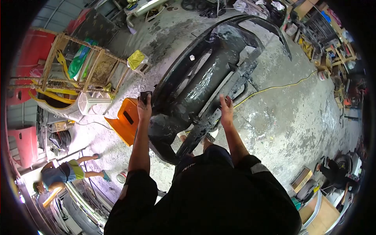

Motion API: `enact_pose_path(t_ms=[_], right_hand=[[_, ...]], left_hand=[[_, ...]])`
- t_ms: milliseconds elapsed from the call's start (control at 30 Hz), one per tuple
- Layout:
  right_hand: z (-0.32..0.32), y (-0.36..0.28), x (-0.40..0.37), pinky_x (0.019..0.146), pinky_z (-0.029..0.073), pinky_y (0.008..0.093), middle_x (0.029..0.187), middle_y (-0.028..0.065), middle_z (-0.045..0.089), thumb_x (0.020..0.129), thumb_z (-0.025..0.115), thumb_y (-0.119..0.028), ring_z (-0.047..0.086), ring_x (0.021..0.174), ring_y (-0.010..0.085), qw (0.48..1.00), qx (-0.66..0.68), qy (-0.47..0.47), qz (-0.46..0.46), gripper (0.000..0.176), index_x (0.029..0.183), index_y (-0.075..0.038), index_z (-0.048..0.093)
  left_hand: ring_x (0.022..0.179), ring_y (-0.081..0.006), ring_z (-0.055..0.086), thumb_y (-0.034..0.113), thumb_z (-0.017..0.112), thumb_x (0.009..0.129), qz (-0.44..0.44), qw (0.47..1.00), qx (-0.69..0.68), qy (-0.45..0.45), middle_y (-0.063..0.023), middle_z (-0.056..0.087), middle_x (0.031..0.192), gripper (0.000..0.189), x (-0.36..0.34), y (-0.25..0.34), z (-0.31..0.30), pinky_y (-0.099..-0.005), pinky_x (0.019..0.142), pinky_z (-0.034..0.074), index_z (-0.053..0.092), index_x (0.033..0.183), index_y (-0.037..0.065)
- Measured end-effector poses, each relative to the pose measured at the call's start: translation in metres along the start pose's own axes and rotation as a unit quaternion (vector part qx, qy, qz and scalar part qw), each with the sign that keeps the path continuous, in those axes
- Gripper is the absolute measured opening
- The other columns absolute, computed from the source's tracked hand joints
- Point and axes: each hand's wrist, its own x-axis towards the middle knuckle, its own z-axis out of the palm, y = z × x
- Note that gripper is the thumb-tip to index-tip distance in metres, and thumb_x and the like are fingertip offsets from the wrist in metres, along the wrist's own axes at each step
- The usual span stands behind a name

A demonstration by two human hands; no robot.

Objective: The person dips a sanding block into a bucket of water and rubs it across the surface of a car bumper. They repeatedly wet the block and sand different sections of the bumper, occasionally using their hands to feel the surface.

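A large black car bumper (203, 84) stretches out in front of me, its surface scuffed and shiny in patches. My left hand (144, 109) is closed around a small dark pad (145, 95), at the bumper's left edge. On the other side, my right hand (226, 111) has its fingers apart and holds nothing; it overlaps the near right edge of the bumper in this view. A small white piece (192, 57) shows against the far part of the bumper. Just left of my left hand lies an orange panel (126, 120).
A yellow hose (274, 89) runs over the stained concrete floor (297, 125). To the left are a rusty metal rack (100, 66) and a stool with a yellow cover (137, 60). One person (66, 172) is at lower left, another (333, 172) at lower right.
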Motion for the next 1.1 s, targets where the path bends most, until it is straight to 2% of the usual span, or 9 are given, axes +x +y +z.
enact_pose_path(t_ms=[100,167,267,333,433,667,800,933,1100], right_hand=[[0.011,-0.022,0.006,0.105,0.044,0.0410,0.135,0.0213,0.057,0.079,0.084,-0.059,0.057,0.124,0.0291,0.994,-0.108,0.014,0.015,0.102,0.148,0.003,0.043],[0.015,-0.016,0.019,0.111,0.040,0.0456,0.139,0.0247,0.053,0.067,0.088,-0.067,0.052,0.130,0.0382,0.925,-0.337,0.142,-0.102,0.117,0.147,0.006,0.042],[0.008,-0.016,0.027,0.115,0.036,0.0495,0.147,0.0289,0.046,0.059,0.088,-0.073,0.044,0.136,0.0450,0.923,-0.323,0.198,-0.059,0.130,0.149,0.007,0.039],[0.011,-0.020,0.018,0.119,0.032,0.0488,0.155,0.0324,0.035,0.053,0.089,-0.077,0.037,0.145,0.0445,0.951,-0.264,0.160,-0.003,0.148,0.158,0.005,0.024],[0.024,-0.024,0.004,0.120,0.031,0.0521,0.159,0.0369,0.024,0.050,0.090,-0.076,0.033,0.146,0.0496,0.953,-0.273,0.121,0.058,0.157,0.164,-0.007,0.007],[0.032,-0.004,0.009,0.115,0.036,0.0562,0.149,0.0312,0.029,0.052,0.100,-0.047,0.035,0.139,0.0505,0.963,-0.231,0.116,0.075,0.139,0.161,-0.037,0.015],[0.040,0.004,0.016,0.113,0.038,0.0563,0.145,0.0310,0.033,0.055,0.099,-0.038,0.039,0.135,0.0520,0.944,-0.268,0.178,0.078,0.123,0.156,-0.037,0.028],[0.036,0.001,0.011,0.112,0.039,0.0568,0.144,0.0318,0.036,0.055,0.097,-0.037,0.041,0.133,0.0536,0.941,-0.274,0.189,0.054,0.118,0.155,-0.033,0.034],[0.016,0.018,0.002,0.112,0.039,0.0545,0.143,0.0327,0.037,0.056,0.096,-0.038,0.042,0.134,0.0516,0.947,-0.254,0.196,0.016,0.118,0.155,-0.030,0.034]], left_hand=[[0.105,-0.0396,0.065,0.044,0.062,0.101,0.034,0.999,0.030,-0.013,-0.0222,0.069,0.109,0.047,0.011,0.006,0.010,-0.0445,0.093,0.050,0.067,0.115,-0.002],[0.103,-0.0402,0.066,0.045,0.061,0.101,0.042,0.998,0.038,-0.026,-0.0220,0.070,0.107,0.048,0.013,0.003,0.012,-0.0454,0.092,0.050,0.067,0.114,-0.001],[0.106,-0.0401,0.067,0.049,0.061,0.101,0.012,0.997,0.071,0.006,-0.0234,0.071,0.111,0.052,0.021,0.002,0.016,-0.0465,0.094,0.050,0.068,0.116,0.000],[0.118,-0.0408,0.065,0.063,0.062,0.095,-0.108,0.990,0.095,-0.007,-0.0259,0.070,0.120,0.073,0.035,-0.024,0.021,-0.0477,0.101,0.048,0.063,0.125,-0.003],[0.120,-0.0426,0.064,0.066,0.063,0.092,-0.066,0.997,0.019,-0.025,-0.0288,0.069,0.122,0.079,0.054,-0.062,0.032,-0.0472,0.102,0.048,0.067,0.121,-0.007],[0.133,-0.0417,0.055,0.075,0.061,0.088,-0.124,0.988,-0.007,-0.092,-0.0289,0.062,0.136,0.098,0.074,-0.067,0.048,-0.0455,0.110,0.042,0.056,0.138,-0.009],[0.105,-0.0341,0.067,0.057,0.071,0.092,-0.124,0.990,-0.074,-0.006,-0.0184,0.073,0.111,0.066,0.040,0.016,0.040,-0.0421,0.094,0.048,0.067,0.119,-0.004],[0.115,-0.0325,0.065,0.061,0.067,0.092,-0.100,0.987,-0.125,0.001,-0.0170,0.072,0.120,0.072,0.049,-0.026,0.066,-0.0397,0.102,0.045,0.067,0.127,-0.002],[0.101,-0.0295,0.067,0.050,0.069,0.096,-0.092,0.988,-0.124,0.009,-0.0132,0.073,0.109,0.055,0.029,0.002,0.058,-0.0390,0.093,0.049,0.067,0.117,-0.001]])
